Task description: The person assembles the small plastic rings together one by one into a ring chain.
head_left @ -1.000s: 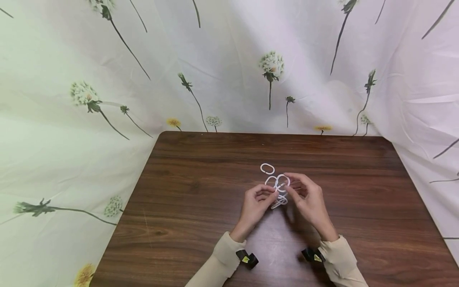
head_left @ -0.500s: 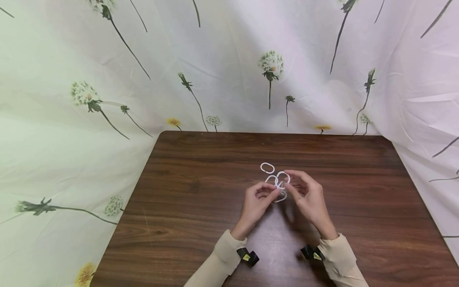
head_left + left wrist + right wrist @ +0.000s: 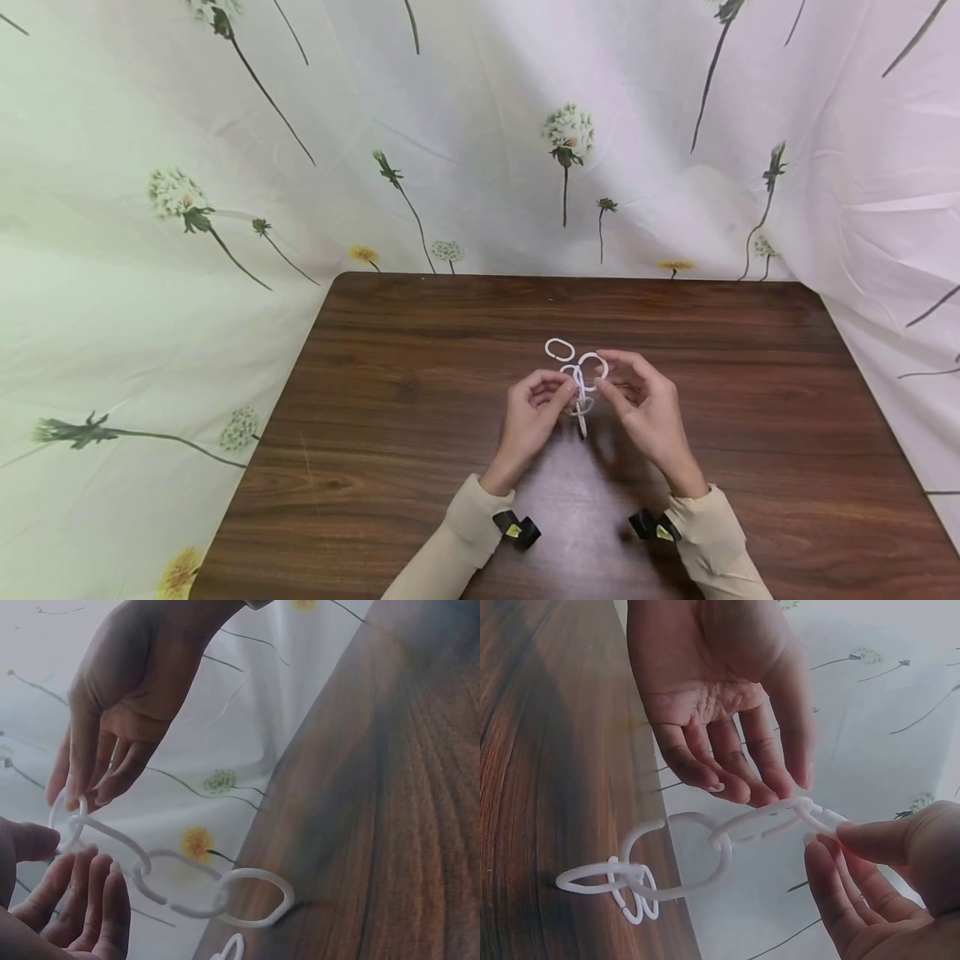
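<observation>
Several white oval plastic rings, some with a visible gap, are linked in a chain between the two hands. My right hand (image 3: 652, 408) pinches the end ring (image 3: 592, 354) between thumb and fingers. Beside it on the left, my left hand (image 3: 528, 421) pinches the neighbouring ring with thumb and index finger, its fingertips partly covering it. Further rings (image 3: 582, 425) dangle below the left fingertips. From the right wrist, the linked third ring (image 3: 724, 859) and those beyond it hang above the wood; whether the lowest touch it I cannot tell.
A loose white ring (image 3: 560, 340) lies on the brown wooden table (image 3: 420, 400), just beyond the hands. Behind the table's far edge hangs a pale curtain (image 3: 480, 167) printed with flowers. Each sleeve cuff carries a small black camera.
Both hands have risen slightly with the rings, the left one a little more. The hanging rings have swung from a bunched cluster into a narrower line. The loose ring stays put.
</observation>
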`<state>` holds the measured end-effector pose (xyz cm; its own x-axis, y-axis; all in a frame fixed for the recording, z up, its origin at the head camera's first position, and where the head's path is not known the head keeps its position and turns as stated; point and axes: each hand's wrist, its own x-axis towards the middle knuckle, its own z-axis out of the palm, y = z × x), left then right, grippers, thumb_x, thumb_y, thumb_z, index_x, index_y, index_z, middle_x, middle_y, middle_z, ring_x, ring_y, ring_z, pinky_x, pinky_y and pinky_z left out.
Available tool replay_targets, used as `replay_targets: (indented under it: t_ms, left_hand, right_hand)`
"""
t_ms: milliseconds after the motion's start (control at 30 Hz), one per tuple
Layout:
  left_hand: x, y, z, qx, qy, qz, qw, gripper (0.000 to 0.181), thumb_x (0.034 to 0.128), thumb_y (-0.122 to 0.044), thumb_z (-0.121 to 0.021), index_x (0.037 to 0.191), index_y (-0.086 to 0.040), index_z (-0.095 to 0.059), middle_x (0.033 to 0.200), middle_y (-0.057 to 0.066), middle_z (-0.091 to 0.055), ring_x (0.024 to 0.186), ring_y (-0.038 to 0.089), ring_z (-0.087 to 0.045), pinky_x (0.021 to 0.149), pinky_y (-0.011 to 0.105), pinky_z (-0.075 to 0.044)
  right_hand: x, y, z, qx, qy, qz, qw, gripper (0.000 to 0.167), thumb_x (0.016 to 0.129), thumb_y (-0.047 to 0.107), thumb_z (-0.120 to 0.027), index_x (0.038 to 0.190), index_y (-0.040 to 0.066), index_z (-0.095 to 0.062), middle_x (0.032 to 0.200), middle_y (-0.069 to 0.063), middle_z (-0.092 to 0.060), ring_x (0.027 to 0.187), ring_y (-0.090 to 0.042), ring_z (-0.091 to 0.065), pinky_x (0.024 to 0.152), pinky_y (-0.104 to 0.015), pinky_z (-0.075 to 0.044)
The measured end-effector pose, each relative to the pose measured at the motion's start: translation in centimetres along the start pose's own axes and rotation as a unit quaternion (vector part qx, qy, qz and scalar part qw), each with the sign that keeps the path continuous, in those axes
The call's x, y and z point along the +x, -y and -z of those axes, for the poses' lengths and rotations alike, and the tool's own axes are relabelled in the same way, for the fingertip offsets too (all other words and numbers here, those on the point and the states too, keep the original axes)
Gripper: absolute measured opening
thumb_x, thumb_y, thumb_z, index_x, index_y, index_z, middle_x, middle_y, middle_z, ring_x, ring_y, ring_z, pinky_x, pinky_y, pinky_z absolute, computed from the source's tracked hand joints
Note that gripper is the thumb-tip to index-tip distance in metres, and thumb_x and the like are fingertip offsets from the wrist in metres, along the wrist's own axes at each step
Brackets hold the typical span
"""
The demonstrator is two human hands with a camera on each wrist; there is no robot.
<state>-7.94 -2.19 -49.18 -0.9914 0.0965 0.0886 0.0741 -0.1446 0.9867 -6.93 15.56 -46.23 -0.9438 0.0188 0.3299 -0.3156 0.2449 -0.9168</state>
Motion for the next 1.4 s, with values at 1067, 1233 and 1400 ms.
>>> replay_targets:
  t_ms: [1067,1233,1400]
  left_hand:
    - [0.1,-1.2,1.0,0.016,-0.040,-0.004,0.9991,0.020,0.0927,-0.003,-0.076,0.107,0.010,-0.070,0.100,0.035,-0.073,0.077,0.001,-0.070,0.072,0.014,-0.057]
    - [-0.1,-1.2,1.3,0.011,-0.046,0.000,0.9989,0.019,0.0927,-0.001,-0.075,0.106,0.010,-0.069,0.100,0.035,-0.072,0.076,0.005,-0.070,0.072,0.015,-0.057]
    - [0.0,-1.0,1.6,0.009,-0.053,0.002,0.9985,0.019,0.0927,-0.001,-0.075,0.107,0.010,-0.070,0.100,0.034,-0.073,0.078,0.010,-0.072,0.072,0.018,-0.059]
  right_hand:
    - [2.6,-3.2,-0.2,0.015,0.030,-0.057,0.9978,0.026,0.107,0.015,-0.060,0.121,-0.005,-0.069,0.116,-0.027,-0.073,0.083,-0.002,-0.073,0.072,-0.028,-0.065]
    - [2.9,-5.2,-0.7,-0.049,0.031,-0.056,0.9967,0.021,0.102,0.010,-0.067,0.119,-0.001,-0.072,0.108,-0.024,-0.076,0.079,-0.010,-0.073,0.071,-0.021,-0.061]
    - [3.1,-6.7,-1.2,-0.072,0.056,-0.069,0.9934,0.023,0.097,0.003,-0.072,0.119,-0.003,-0.070,0.104,-0.023,-0.076,0.083,-0.031,-0.076,0.072,-0.022,-0.062]
